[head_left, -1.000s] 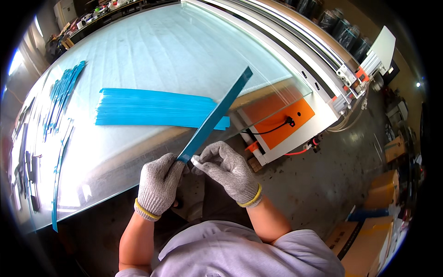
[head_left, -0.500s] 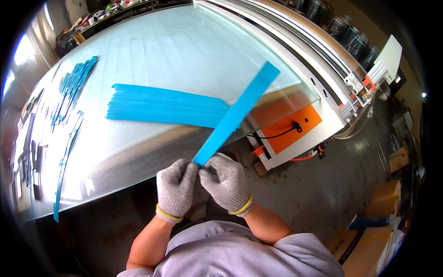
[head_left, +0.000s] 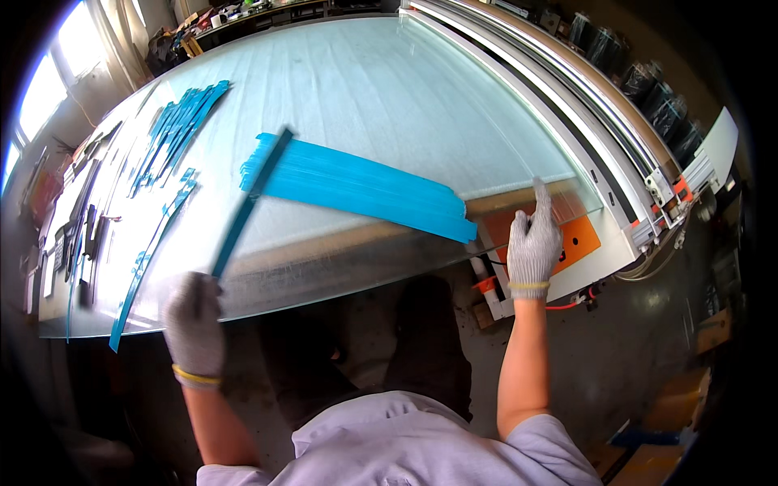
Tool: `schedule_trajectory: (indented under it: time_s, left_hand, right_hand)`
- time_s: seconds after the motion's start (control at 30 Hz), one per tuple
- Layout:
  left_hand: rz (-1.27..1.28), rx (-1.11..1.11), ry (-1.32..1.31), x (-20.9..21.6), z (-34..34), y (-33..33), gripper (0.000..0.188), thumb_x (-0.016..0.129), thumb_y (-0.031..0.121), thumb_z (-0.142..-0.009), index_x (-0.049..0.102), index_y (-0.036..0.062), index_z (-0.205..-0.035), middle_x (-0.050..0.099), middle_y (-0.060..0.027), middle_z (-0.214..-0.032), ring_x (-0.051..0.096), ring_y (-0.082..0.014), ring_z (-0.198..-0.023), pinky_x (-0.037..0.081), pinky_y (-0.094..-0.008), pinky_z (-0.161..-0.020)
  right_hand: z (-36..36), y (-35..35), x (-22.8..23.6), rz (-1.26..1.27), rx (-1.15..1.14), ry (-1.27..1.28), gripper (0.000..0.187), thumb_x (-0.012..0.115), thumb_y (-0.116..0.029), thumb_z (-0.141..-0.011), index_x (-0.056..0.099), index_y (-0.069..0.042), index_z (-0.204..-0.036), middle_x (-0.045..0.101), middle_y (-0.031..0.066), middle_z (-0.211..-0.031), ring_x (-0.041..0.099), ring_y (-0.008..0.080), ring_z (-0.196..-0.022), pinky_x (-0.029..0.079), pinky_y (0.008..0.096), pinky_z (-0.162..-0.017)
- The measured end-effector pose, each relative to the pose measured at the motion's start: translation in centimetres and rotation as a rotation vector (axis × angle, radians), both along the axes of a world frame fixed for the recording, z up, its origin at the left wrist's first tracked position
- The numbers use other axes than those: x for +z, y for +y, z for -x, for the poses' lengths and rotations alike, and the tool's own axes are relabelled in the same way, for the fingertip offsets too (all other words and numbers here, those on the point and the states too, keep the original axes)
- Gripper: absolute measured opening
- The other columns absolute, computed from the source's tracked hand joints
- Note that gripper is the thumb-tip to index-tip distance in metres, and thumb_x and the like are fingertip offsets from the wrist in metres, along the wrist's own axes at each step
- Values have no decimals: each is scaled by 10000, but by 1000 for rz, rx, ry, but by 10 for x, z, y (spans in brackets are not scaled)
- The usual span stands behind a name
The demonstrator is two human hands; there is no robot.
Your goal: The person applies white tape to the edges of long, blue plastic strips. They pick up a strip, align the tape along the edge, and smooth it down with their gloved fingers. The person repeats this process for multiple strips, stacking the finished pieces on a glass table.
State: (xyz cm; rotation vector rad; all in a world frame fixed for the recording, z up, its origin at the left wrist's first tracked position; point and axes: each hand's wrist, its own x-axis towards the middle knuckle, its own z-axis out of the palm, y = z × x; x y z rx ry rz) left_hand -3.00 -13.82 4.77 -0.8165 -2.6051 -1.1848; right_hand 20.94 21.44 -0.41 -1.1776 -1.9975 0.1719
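Note:
At the table's near left edge my left hand [head_left: 194,328], in a grey knit glove with a yellow cuff, is closed on the lower end of a long narrow blue strip [head_left: 248,206]. The strip tilts up and away, crossing the left end of a broad stack of blue strips [head_left: 356,182]. My right hand [head_left: 535,247], gloved alike, is raised over the table's near right corner. Its index finger points away and its thumb stands apart, with nothing held. The hand's other fingers look curled.
A large glass-topped table [head_left: 389,89] lies before me. Further blue strips [head_left: 182,125] and a single strip [head_left: 150,259] lie at left, beside dark strips [head_left: 87,231]. On the right runs a white rail [head_left: 559,113], with an orange panel [head_left: 583,243] near its end.
My hands have moved apart. The left one swung leftward with the blue strip, while the right one let go and rose to the right.

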Motion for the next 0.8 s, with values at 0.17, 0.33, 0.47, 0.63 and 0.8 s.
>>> schedule_trajectory:
  time_s: [0.17,0.33,0.47,0.63,0.8]
  left_hand:
    - [243,168,106,-12,126,-75,237,607,196,-995,728,-7,-1009,591,-130,-649,572,-209,-559,448,-360,-563]
    - [504,312,194,-27,200,-139,255,631,221,-955,718,12,-1074,716,-200,-922,698,-348,-830,533,-440,-789]
    - [432,339,514,-37,162,-85,293,727,130,-895,698,77,-1181,682,-131,-1199,656,-319,-1103,522,-418,-968]
    - [217,-188,424,-45,36,39,367,705,58,-853,674,54,-1218,649,-136,-1272,615,-344,-1182,488,-444,-1019]
    - [207,-544,374,-44,-23,106,462,693,117,-843,637,77,-1300,612,-127,-1335,546,-348,-1257,431,-487,-1068]
  right_hand:
    - [2,54,-28,-131,-177,-501,537,624,-243,-974,457,-127,-1471,679,177,-1168,579,375,-1230,354,556,-1149]
    - [25,38,-17,-291,-163,-522,513,555,-317,-1016,451,-144,-1488,514,155,-1446,434,357,-1404,331,576,-1177]
    - [47,22,-17,-135,298,-338,567,471,-438,-1051,434,-100,-1505,437,167,-1538,395,376,-1441,311,557,-1199]
    - [70,6,-16,-36,447,-676,756,318,-612,-1051,328,-71,-1579,314,192,-1636,300,383,-1510,230,536,-1238]
    - [62,-18,-12,-53,482,-699,776,342,-620,-1041,317,-70,-1588,306,206,-1637,296,422,-1500,225,550,-1228]
